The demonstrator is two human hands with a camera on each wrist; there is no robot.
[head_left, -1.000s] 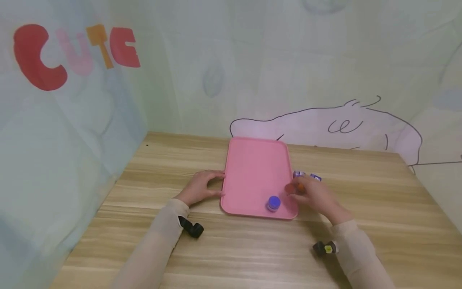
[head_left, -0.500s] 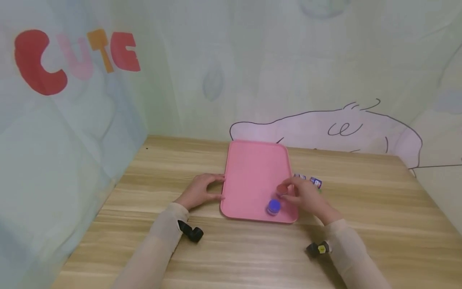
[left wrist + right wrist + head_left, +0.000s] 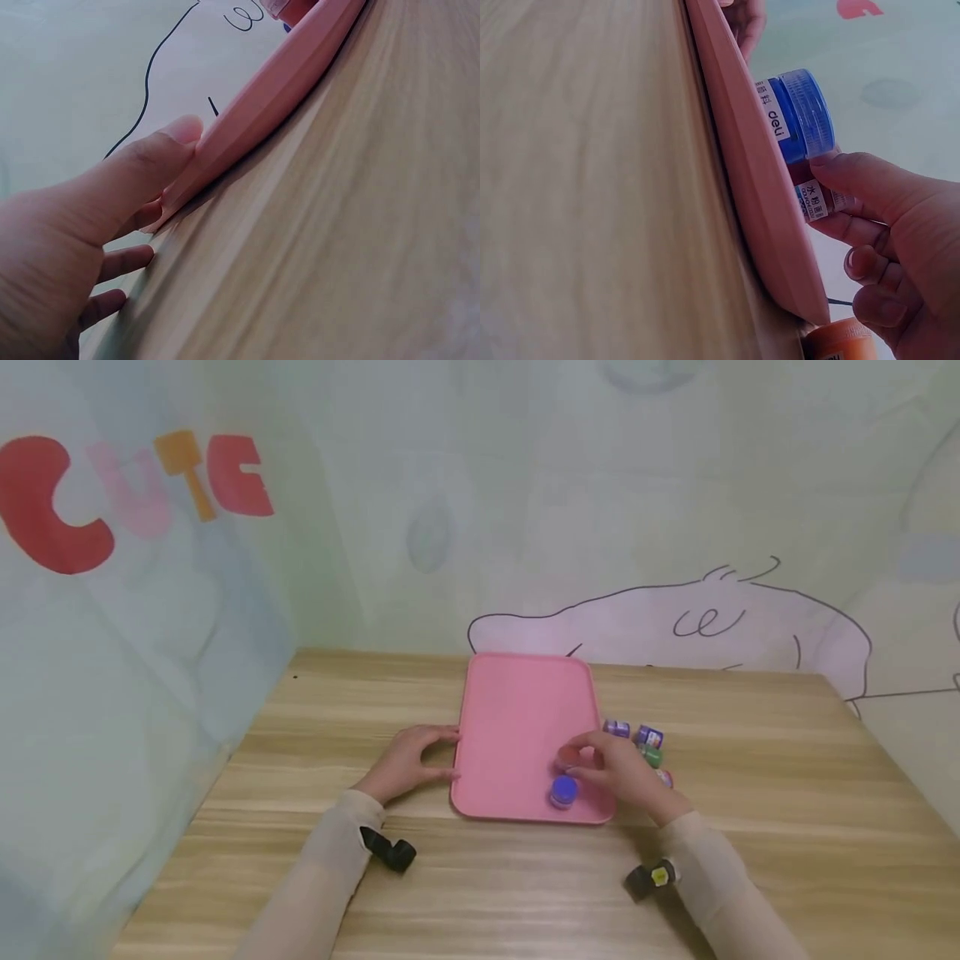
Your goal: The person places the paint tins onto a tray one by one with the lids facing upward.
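A pink tray [image 3: 517, 702] lies on the wooden table. On its near right part stands a blue paint jar [image 3: 563, 792]; in the right wrist view the label on this blue jar [image 3: 780, 112] reads "deli". My right hand [image 3: 628, 774] pinches a dark red paint jar [image 3: 567, 758] by its lid between thumb and fingers, just behind the blue one. The right wrist view shows the red jar [image 3: 815, 201] partly covered by the thumb and the tray rim. My left hand [image 3: 403, 762] touches the tray's left edge with thumb and fingertips, its fingers loosely extended.
Right of the tray lie two purple jars [image 3: 617, 727] [image 3: 649, 737], a green jar [image 3: 652, 755] and a pinkish jar [image 3: 664, 777], partly hidden by my right hand. An orange jar [image 3: 842, 341] shows beside the tray. A printed cloth [image 3: 360, 527] hangs behind the table.
My right hand has carried the red jar leftward from the tray's right edge to beside the blue jar. More jars outside the tray have come into sight. The left hand stays at the tray edge.
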